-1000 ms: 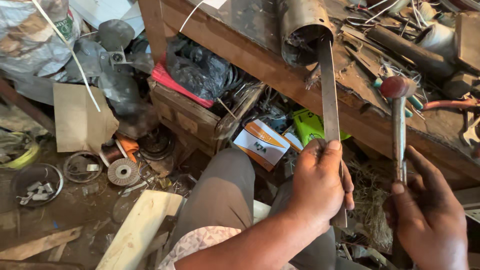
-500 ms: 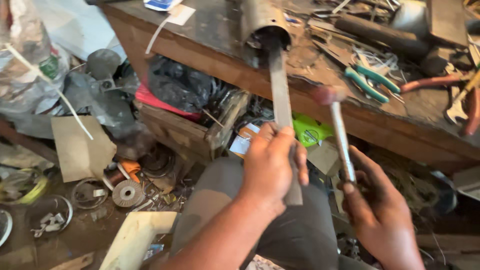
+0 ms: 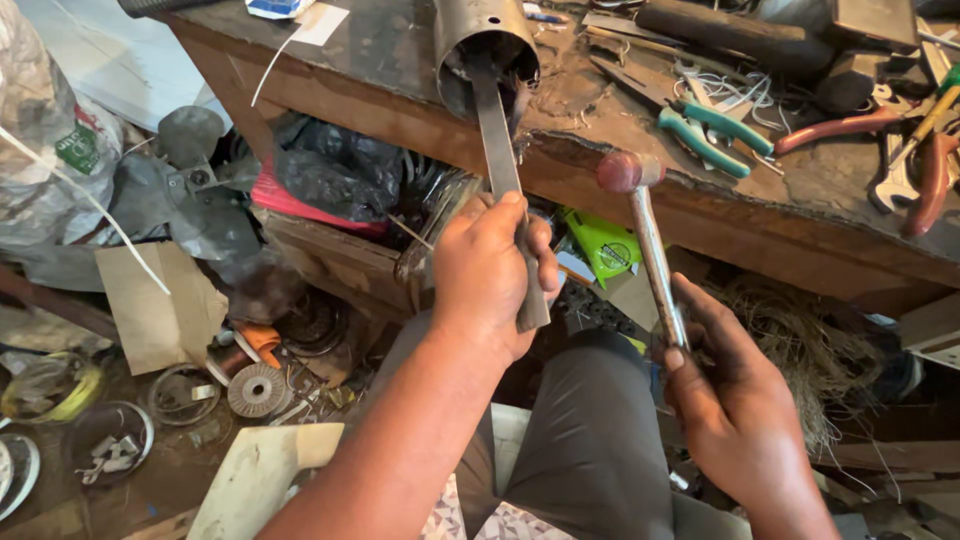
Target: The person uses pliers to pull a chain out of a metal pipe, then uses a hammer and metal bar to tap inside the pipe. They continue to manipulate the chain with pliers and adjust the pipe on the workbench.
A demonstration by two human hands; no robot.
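The flat metal bar (image 3: 500,150) vanishes into the metal tube (image 3: 482,40) above the left hand (image 3: 490,275), its far end unseen. The hammer (image 3: 645,230) handle's lower end is buried in the right hand (image 3: 730,410). The tube's top is cut off.

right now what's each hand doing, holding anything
Left hand: closed around the flat metal bar, whose far end sits in the metal pipe.
Right hand: closed on the hammer handle.

The flat bar (image 3: 500,160) pokes into the pipe (image 3: 483,45) on the bench (image 3: 400,60). The hammer (image 3: 645,235) is right of the bar.
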